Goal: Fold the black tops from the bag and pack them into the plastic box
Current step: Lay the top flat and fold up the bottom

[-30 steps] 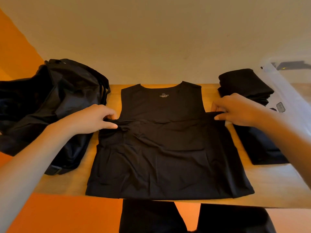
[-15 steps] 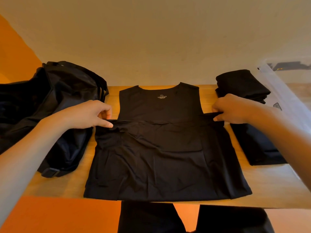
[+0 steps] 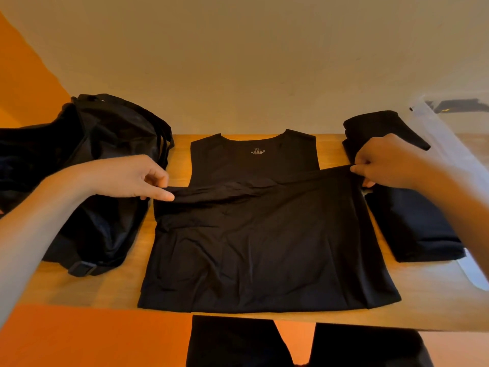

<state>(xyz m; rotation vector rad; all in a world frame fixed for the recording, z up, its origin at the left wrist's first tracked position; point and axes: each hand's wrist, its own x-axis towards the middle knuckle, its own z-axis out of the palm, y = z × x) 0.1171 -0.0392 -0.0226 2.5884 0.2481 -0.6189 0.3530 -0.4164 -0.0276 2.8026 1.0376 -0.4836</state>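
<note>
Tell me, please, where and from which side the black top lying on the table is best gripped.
At both ends of the raised edge across its middle, one grip from each side: the black top lies flat, and the left hand and right hand pinch that edge.

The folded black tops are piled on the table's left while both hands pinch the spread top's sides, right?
Not quite: the head view shows the folded black tops piled on the table's right, not the left, where the bag sits. Both the left hand and the right hand do pinch the spread top's sides.
</note>
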